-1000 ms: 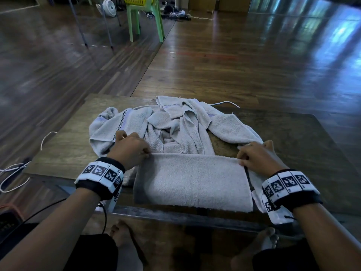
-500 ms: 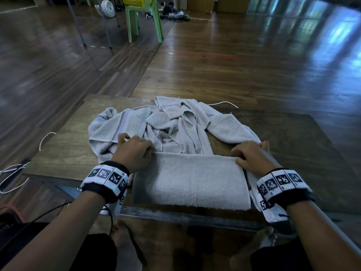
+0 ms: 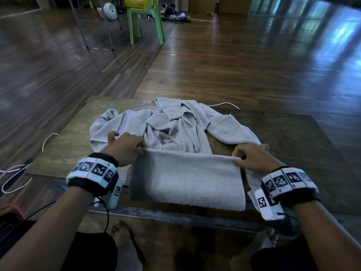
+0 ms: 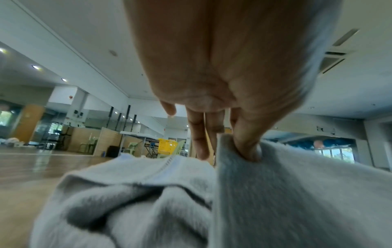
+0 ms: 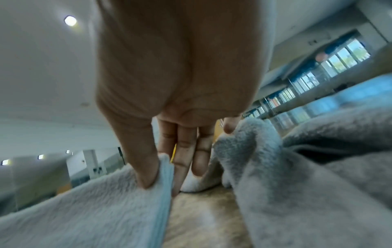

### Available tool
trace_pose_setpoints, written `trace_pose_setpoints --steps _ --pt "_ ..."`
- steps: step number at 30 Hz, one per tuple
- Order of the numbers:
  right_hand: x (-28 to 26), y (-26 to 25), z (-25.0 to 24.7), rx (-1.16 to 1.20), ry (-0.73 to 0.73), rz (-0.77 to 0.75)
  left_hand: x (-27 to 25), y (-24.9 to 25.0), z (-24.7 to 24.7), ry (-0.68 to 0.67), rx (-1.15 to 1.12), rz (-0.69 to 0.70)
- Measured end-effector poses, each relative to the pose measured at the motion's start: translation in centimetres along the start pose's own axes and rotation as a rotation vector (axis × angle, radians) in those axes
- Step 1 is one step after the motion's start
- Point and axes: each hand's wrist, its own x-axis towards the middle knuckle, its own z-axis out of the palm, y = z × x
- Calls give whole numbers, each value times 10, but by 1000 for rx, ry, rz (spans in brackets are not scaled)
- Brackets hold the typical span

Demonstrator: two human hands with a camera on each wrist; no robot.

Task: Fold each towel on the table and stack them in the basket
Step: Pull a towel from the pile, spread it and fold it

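A pale grey folded towel (image 3: 186, 178) lies flat at the near edge of a wooden table (image 3: 304, 145), its long axis running left to right, straight in front of the person; its near edge sits right at the table's near rim. The left hand (image 3: 125, 146) pinches the towel's far left corner between thumb and fingers; the right hand (image 3: 252, 158) pinches the far right corner the same way; both hands are equally close, one at each end of the raised far edge, which is stretched taut between them. Just beyond that edge, touching or nearly so, lies a crumpled heap of unfolded towels (image 3: 175, 126); it fills the middle of the table, so there is little room to fold away from the body; bare wood shows to the far right. A yellow basket (image 3: 136, 1) sits on a green chair (image 3: 145, 26), well apart across the floor; the likeliest next fold brings the held edge toward the body.
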Motion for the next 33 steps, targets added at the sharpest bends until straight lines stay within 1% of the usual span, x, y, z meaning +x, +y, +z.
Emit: trace_pose_setpoints --steps 2,4,5,6,8,9,10,11,15,17,18,19,21,23,27,30,33 --pt "-1 1 -5 168 -15 -35 1 -13 -12 78 -108 11" --pt "-1 -5 -8 295 15 -78 2 -12 -24 206 -153 4" --pt "0 -8 -8 319 35 -76 3 -7 -28 278 -160 -17" --pt "2 -10 -7 314 62 -62 4 0 -29 341 -158 -42" --pt "7 -9 -2 239 95 -13 3 20 -27 393 -154 -64" --pt "10 -7 1 203 91 9 2 31 -21 404 -140 -41" --pt "11 -5 3 180 78 21 -2 45 -13 396 -115 1" --pt "12 -5 4 166 62 32 -8 61 -3 362 -99 62" --pt "12 -10 3 85 56 43 -43 136 39 169 -87 412" --pt "12 -12 4 90 54 46 -55 161 59 141 -63 558" --pt "12 -12 4 95 54 46 -58 168 67 140 -41 596" --pt "12 -11 4 100 56 50 -59 173 76 150 -14 609" --pt "11 -12 3 103 60 57 -57 178 88 183 22 583" --pt "10 -13 3 114 58 64 -54 182 94 230 8 561" --pt "8 -14 2 156 76 57 -52 189 95 382 -16 551" --pt "7 -13 -2 274 98 38 -52 189 93 421 -30 555" --pt "2 -11 -11 434 22 -34 -60 187 85 454 -82 541"
